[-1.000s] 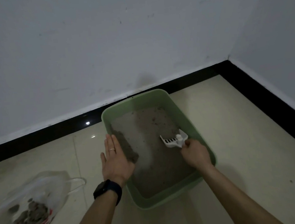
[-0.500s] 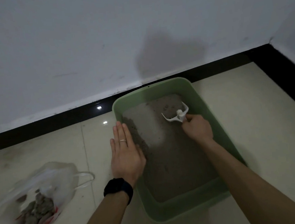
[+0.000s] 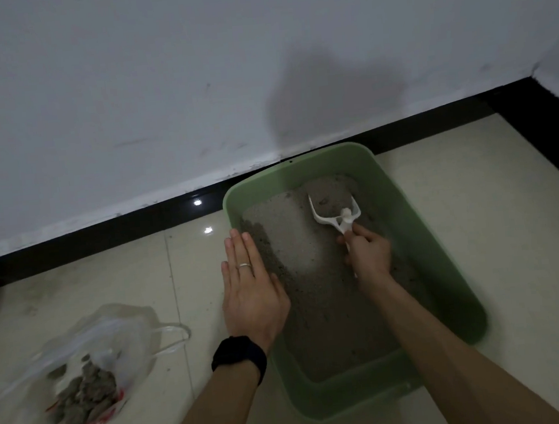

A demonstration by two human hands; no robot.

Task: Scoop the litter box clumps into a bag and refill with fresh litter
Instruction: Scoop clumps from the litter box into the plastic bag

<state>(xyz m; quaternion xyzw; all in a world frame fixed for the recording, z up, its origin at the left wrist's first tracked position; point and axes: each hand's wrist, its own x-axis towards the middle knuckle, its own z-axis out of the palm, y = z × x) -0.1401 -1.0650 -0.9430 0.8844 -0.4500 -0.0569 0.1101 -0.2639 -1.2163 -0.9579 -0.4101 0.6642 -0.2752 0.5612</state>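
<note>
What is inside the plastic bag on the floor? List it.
Grey litter clumps lie heaped inside the plastic bag. The heap itself and the bag's creased film hide anything beneath.

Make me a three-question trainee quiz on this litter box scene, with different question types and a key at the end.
1. True or false: the left hand grips the rim of the green litter box with curled fingers.
2. The right hand holds the white scoop. Where is the scoop's head? A) lifted clear above the box B) in the litter at the box's far end C) outside the box
3. Fill in: the plastic bag on the floor left of the box already holds grey ___.
Key: 1. False: it lies flat, fingers straight, at the left rim. 2. B. 3. clumps.
</note>
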